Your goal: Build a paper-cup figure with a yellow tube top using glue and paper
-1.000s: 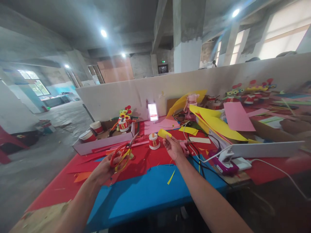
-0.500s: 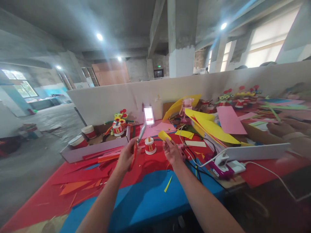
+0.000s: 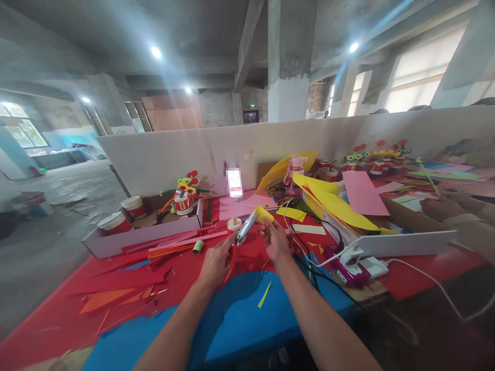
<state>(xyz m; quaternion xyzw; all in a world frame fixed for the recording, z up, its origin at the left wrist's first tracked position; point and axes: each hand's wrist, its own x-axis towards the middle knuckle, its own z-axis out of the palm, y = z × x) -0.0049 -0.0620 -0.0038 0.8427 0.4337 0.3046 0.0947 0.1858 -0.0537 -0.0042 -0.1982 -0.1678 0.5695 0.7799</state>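
Observation:
My left hand (image 3: 217,262) is closed round the red handles of a pair of scissors (image 3: 247,226). The blades point up and to the right and meet the left edge of a small piece of yellow paper (image 3: 265,214). My right hand (image 3: 276,239) pinches that yellow paper between thumb and fingers; it looks curled. Behind the scissors a red and white paper cup (image 3: 234,223) stands upside down, partly hidden by the blades. To the left of my left hand lies a short pale green paper roll (image 3: 198,247).
On the left, a shallow box (image 3: 143,239) holds paper cups and a cup figure (image 3: 183,198). Coloured paper strips (image 3: 116,278) cover the red and blue table. On the right are a box with yellow sheets (image 3: 336,203), cables, and a purple power strip (image 3: 348,268). A co-worker's hand (image 3: 441,208) is at far right.
My left hand has brought the scissors right, against the yellow paper. The blades now cover part of the cup, and the green paper roll has come into view.

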